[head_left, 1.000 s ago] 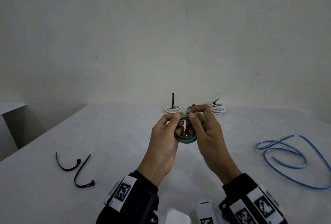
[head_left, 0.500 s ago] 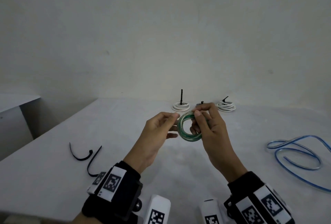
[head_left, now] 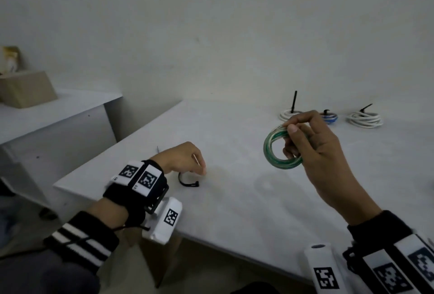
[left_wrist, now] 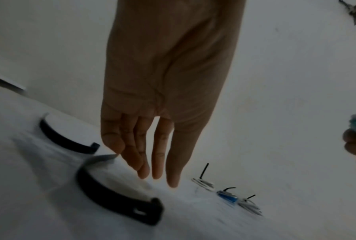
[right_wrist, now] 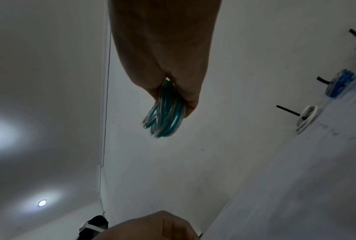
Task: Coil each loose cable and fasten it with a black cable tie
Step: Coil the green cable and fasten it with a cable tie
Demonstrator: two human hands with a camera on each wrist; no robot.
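My right hand point(head_left: 293, 129) holds a coiled green cable point(head_left: 276, 152) up above the white table point(head_left: 234, 211), pinching the loops between thumb and fingers. The right wrist view shows the green coil point(right_wrist: 164, 112) gripped at its top by the right hand point(right_wrist: 179, 97). At the table's left side my left hand point(head_left: 202, 171) hovers low over a black cable tie point(head_left: 187, 183). Seen from the left wrist, the left hand point(left_wrist: 158, 177) has straight fingers and holds nothing, with two curved black ties, one point(left_wrist: 66, 139) farther away and one point(left_wrist: 115, 201) nearer the camera, lying beside it.
Three tied coils stand at the back of the table: a white coil point(head_left: 290, 115), a blue one point(head_left: 328, 117) and another white coil point(head_left: 364, 119). A lower side table point(head_left: 58, 110) with a cardboard box point(head_left: 25, 89) stands to the left. The table's front-left edge point(head_left: 117, 209) lies under my left wrist.
My left hand has let go of the green coil and moved left and down to the black ties. The right hand now holds the coil alone. The view has swung left.
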